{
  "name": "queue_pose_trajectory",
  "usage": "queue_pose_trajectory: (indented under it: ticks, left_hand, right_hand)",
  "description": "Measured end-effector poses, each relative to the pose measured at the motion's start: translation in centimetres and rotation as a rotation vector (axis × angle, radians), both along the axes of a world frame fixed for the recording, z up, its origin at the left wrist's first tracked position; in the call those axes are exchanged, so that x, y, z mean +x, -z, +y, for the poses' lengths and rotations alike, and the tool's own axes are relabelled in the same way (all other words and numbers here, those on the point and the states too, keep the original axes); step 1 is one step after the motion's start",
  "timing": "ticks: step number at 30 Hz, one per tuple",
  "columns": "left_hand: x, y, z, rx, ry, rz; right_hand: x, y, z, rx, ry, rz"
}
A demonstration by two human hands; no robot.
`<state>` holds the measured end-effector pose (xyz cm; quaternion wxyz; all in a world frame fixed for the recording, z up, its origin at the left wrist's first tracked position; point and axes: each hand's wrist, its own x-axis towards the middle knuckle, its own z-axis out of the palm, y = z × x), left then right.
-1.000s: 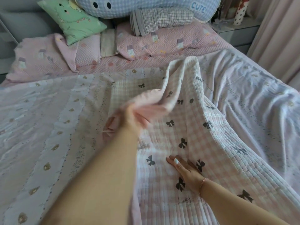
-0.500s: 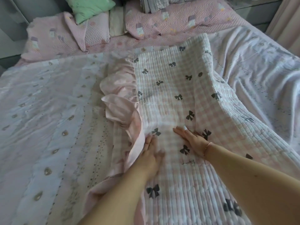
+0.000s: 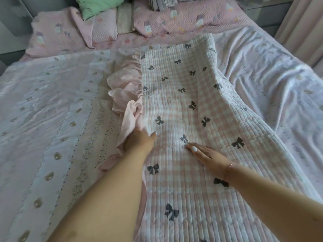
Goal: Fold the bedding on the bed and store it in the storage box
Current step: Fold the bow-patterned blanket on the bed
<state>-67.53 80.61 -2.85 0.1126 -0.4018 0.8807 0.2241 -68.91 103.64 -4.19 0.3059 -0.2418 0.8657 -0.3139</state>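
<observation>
A pink gingham quilt [image 3: 178, 102] with black bows lies folded lengthwise down the middle of the bed, its pink ruffle [image 3: 122, 84] along the left edge. My left hand [image 3: 139, 141] reaches into the ruffle; its fingers are hidden in the bunched fabric and seem to grip it, with the thumb on the quilt. Beside it, my right hand [image 3: 208, 154] presses flat on the quilt with straight fingers. No storage box is in view.
Under the quilt lies a pale pink and white printed sheet [image 3: 52, 119] covering the bed. Pink pillows [image 3: 174, 18], a green cushion [image 3: 97, 7] and a checked item sit at the headboard. A curtain [image 3: 300, 28] hangs at the right.
The raised quilt flap came down flat. My left hand let the lifted edge go, smoothed the quilt, then slid forward into the ruffle. My right hand stayed pressed on the quilt.
</observation>
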Motion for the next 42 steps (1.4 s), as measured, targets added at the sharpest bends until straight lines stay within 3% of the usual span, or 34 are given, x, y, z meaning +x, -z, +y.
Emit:
queue_pose_trajectory:
  ticks: [2, 6, 11, 13, 17, 20, 21, 23, 25, 27, 29, 32, 35, 38, 42]
  left_hand:
    - [0.0, 1.0, 0.1, -0.003, 0.038, -0.043]
    - [0.7, 1.7, -2.3, -0.208, 0.111, -0.079]
    - [1.1, 2.6, -1.7, 0.048, -0.009, -0.044]
    - [0.9, 3.6, -1.1, 0.066, -0.008, 0.011]
    - [1.8, 2.4, -3.2, -0.047, -0.163, 0.201]
    - [3.2, 0.6, -4.4, -0.244, -0.23, 0.055]
    - [3.3, -0.2, -3.6, -0.359, -0.169, 0.056]
    - [2.8, -0.6, -0.6, -0.522, 0.126, 0.225]
    - [2.7, 0.2, 3.1, -0.502, 0.533, 0.28]
    - [4.1, 2.2, 4.2, -0.382, 0.758, 0.106]
    - [6.6, 4.4, 2.4, -0.231, 0.609, -0.101]
    - [8.4, 4.5, 0.7, -0.238, 0.438, -0.288]
    - [8.7, 2.4, 3.9, -0.294, 0.44, -0.213]
    - [12.4, 2.8, 9.8, -0.256, 0.69, -0.05]
    - [18.3, 4.0, 12.1, -0.248, 0.695, -0.17]
  right_hand:
    - [0.4, -0.2, 0.3, 0.035, -0.032, 0.098]
    - [0.4, 0.2, 0.8, 0.073, -0.074, 0.26]
    - [1.1, 0.8, 0.3, 0.111, -0.056, 0.269]
    - [1.5, 0.8, -0.3, 0.103, -0.066, 0.27]
    - [-0.6, 2.3, 1.3, 0.234, -0.059, 0.378]
    - [-2.9, 2.9, 4.6, 0.451, 0.118, 0.331]
    - [-3.3, 2.7, 5.1, 0.482, 0.171, 0.352]
    - [-3.3, 2.1, 4.5, 0.482, 0.196, 0.455]
    - [-2.7, 1.9, 3.3, 0.436, 0.08, 0.539]
    - [-2.7, 2.6, 4.0, 0.412, 0.013, 0.494]
    - [-3.4, 3.6, 7.0, 0.463, 0.109, 0.383]
    - [-3.9, 3.9, 10.8, 0.628, 0.201, 0.37]
    - [-1.6, 2.2, 9.2, 0.611, 0.173, 0.395]
    - [4.1, 1.8, 5.9, 0.481, -0.028, 0.423]
    - [9.3, 2.6, 8.2, 0.497, -0.072, 0.343]
